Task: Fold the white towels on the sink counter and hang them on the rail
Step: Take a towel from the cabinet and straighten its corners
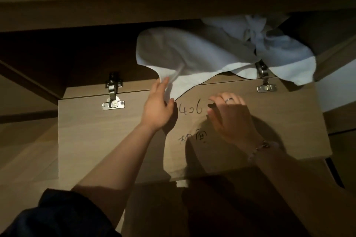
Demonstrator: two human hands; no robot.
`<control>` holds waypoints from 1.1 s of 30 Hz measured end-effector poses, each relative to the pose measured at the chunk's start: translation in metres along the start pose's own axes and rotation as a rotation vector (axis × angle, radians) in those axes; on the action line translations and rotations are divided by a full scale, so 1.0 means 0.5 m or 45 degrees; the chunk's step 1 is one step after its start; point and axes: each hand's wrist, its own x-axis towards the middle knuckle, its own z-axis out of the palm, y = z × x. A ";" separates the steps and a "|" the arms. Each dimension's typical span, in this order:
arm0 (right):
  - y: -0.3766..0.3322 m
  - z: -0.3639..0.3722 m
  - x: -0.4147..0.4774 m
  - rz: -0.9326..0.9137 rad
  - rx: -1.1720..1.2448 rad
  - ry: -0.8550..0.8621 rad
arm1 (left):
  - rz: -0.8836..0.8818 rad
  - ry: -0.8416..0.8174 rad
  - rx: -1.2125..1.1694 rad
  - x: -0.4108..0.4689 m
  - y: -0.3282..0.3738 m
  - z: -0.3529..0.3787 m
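A crumpled white towel (208, 52) spills out of an open cabinet compartment and hangs over the hinged edge of a wooden door panel (92, 132). My left hand (157, 107) grips the towel's lower corner, the cloth bunched between fingers and thumb. My right hand (229, 117), wearing a ring and a bracelet, rests on the door panel just right of the towel's hanging edge, fingers loosely bent and holding nothing. The back of the towel lies in shadow inside the compartment. No rail or sink is in view.
The door panel lies folded down toward me on two metal hinges (113, 92) (264, 81), with handwritten marks on it. A wooden ledge (134, 5) runs above the compartment. Pale wooden floor (25, 150) shows on the left.
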 end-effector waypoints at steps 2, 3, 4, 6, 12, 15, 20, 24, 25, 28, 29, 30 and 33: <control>0.003 0.003 -0.008 0.004 -0.004 -0.023 | -0.083 0.055 -0.174 -0.003 0.006 0.012; 0.004 0.006 -0.015 -0.012 -0.019 -0.033 | -0.182 0.072 -0.298 -0.005 0.007 0.019; 0.003 0.012 -0.020 -0.036 -0.033 -0.042 | -0.298 0.094 -0.436 -0.007 0.005 0.024; -0.001 0.018 -0.018 -0.048 -0.026 -0.071 | -0.482 0.146 -0.615 -0.011 -0.015 0.028; -0.036 0.025 0.005 0.043 0.053 -0.115 | -0.425 0.152 -0.329 -0.056 -0.073 -0.003; -0.056 0.028 0.005 -0.039 0.063 -0.071 | -0.260 0.132 -0.016 -0.065 -0.065 -0.020; -0.056 0.031 0.009 -0.025 0.081 0.011 | -0.268 0.256 -0.117 -0.079 -0.061 -0.054; -0.039 0.044 0.001 -0.025 0.045 -0.093 | -0.348 0.316 -0.475 -0.092 -0.039 -0.082; -0.037 0.046 0.001 -0.021 0.050 -0.121 | -0.376 0.252 -0.545 -0.091 -0.033 -0.092; -0.048 0.046 0.008 0.068 0.166 -0.133 | -0.445 -0.069 -0.732 -0.079 -0.002 -0.123; -0.057 0.044 0.012 0.092 0.219 -0.104 | -0.472 -0.154 -0.789 -0.075 0.012 -0.134; -0.066 0.043 0.015 0.114 0.272 -0.089 | -0.488 -0.219 -0.840 -0.072 0.025 -0.146; -0.090 0.035 0.029 0.215 0.525 -0.122 | -0.469 -0.294 -0.974 -0.071 0.038 -0.160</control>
